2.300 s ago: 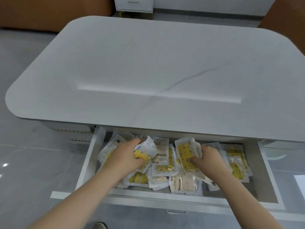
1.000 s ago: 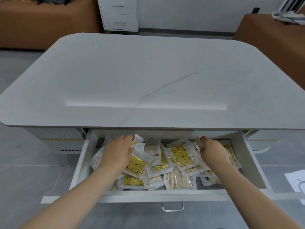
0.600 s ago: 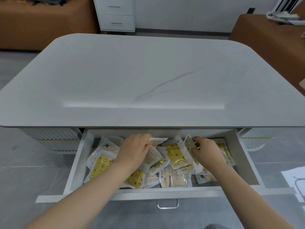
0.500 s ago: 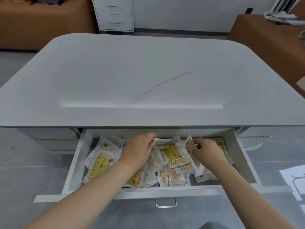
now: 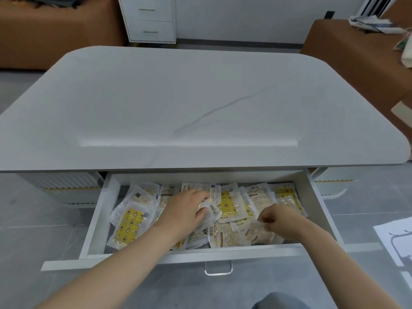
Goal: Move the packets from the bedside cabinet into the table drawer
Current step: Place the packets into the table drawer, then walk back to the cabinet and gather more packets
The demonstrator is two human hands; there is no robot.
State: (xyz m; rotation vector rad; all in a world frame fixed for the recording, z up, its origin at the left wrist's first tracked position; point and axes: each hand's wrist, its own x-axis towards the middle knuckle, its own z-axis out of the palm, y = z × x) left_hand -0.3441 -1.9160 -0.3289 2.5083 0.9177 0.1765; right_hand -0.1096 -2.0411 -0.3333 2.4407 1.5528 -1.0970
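Now R hand (image 5: 281, 220) has come frontward, pinching a pale packet (image 5: 256, 235); L hand (image 5: 186, 211) grips a clear packet (image 5: 211, 216), so drawer (image 5: 96, 219) load's prob. just being levelled.

Packets (image 5: 131, 226) lie in the drawer (image 5: 98, 217) under the table (image 5: 200, 103).

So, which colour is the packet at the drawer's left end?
The packet has a yellow panel with small shapes, clear edges; head view.

Head-worn camera looks forward and down; near the open drawer (image 5: 100, 216), table (image 5: 200, 97) beyond.
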